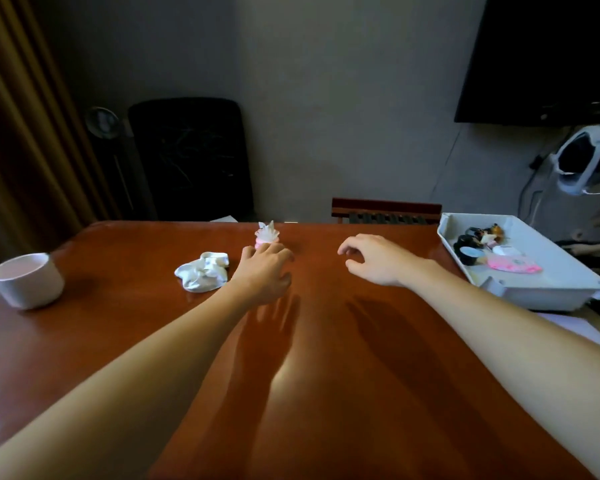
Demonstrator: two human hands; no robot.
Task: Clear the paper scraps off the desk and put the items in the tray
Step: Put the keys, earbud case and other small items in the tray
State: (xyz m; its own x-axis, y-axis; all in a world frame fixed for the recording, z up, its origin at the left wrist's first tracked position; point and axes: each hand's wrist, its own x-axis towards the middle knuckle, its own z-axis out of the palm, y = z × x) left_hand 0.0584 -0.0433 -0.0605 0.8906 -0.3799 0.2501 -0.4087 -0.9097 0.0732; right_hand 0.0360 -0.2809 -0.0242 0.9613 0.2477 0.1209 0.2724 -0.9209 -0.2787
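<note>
Two hands: both bare forearms stretch from the near edge out over a glossy reddish-brown desk [326, 358], seen from the head camera (the only view).
Left hand [262, 271]: low over the middle of the desk, fingers stretched forward and holding nothing. The fingertips are right at the base of a small pink toy; whether they touch it cannot be told.
Pink toy [265, 235]: stands upright near the far edge of the desk, pink below with a spiky, whitish, crystal-like top.
Paper scrap [203, 271]: one crumpled white wad lying on the desk just beside the left hand, on its left.
Right hand [378, 259]: hovers above the desk between the left hand and the tray, palm down, fingers loosely curled, holding nothing.
Tray [541, 292]: a white rectangular tray at the right edge of the desk, apart from the right hand.
Tray contents: black rings [465, 245], a flat pink item [515, 264] and a few smaller pieces too small to name, all gathered at its far end.
White cup [28, 280]: round and upright at the desk's left edge, well apart from the paper scrap.
Behind the desk: a black office chair [187, 157], a wooden chair back [385, 204], a brown curtain [21, 116] on the left and a dark screen [541, 57] on the wall at upper right.
</note>
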